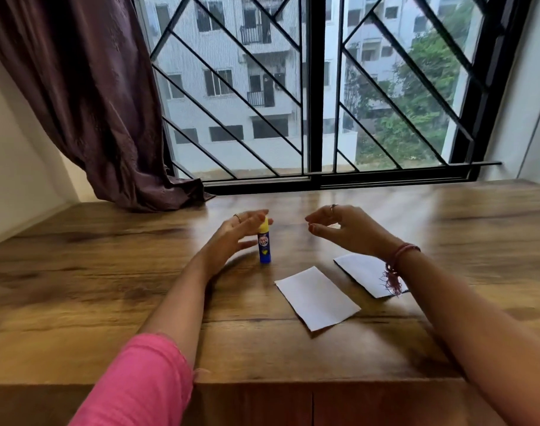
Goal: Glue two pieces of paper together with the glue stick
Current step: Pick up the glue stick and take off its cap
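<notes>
Wooden table [108,272] carries an upright glue stick [264,245], light and rigid; grasp its blue barrel. Left hand [234,238] and right hand [345,229]: fingers spread, empty.

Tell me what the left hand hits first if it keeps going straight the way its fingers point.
Most likely the glue stick: the left hand is open with fingers aimed right at its yellow cap, seemingly just short of contact. Motion blur makes the exact gap unclear.
</notes>
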